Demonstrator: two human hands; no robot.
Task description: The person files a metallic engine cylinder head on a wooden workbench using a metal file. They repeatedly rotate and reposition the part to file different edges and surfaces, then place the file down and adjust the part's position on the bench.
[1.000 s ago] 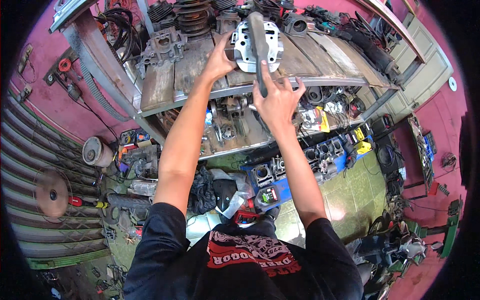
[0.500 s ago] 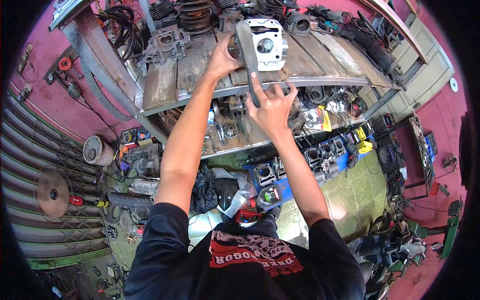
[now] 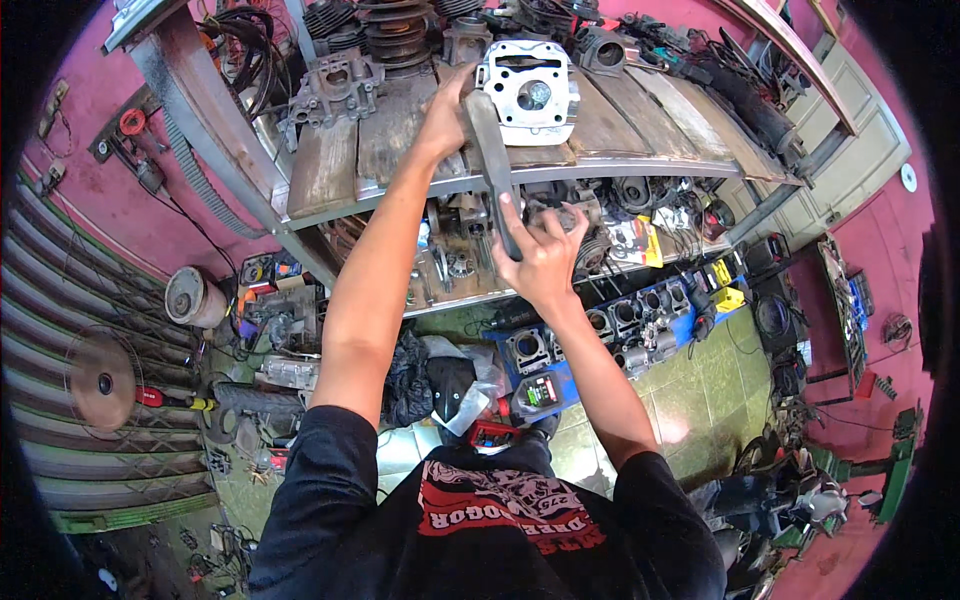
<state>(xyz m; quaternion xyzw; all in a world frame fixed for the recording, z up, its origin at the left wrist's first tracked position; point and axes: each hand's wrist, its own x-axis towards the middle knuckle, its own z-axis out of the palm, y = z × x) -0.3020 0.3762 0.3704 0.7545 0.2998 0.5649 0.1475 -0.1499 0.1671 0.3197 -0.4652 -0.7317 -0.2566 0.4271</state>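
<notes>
A silvery engine cylinder head [image 3: 530, 100] stands near the front edge of the wooden bench top, its flat face with openings toward me. My left hand [image 3: 445, 115] is at its left side and steadies it; the fingertips are partly hidden. In my right hand [image 3: 545, 250] is a long, flat grey file [image 3: 488, 140] with a dark lower end. The index finger lies along the file and the thumb presses on it, while the other fingers are loosely curled. The file slants up past the lower left edge of the cylinder head; from here I cannot tell whether they touch.
A grey engine casing [image 3: 335, 88] sits left on the bench top [image 3: 390, 145], with finned cylinders [image 3: 390, 30] behind. Below, a shelf holds loose metal parts [image 3: 460, 262]. Several cylinder blocks lie on a blue surface [image 3: 570, 385] on the floor. A fan [image 3: 103, 383] stands far left.
My right hand has drawn the file down toward me, uncovering the left part of the cylinder head's face. My left hand stays beside the cylinder head with little shift.
</notes>
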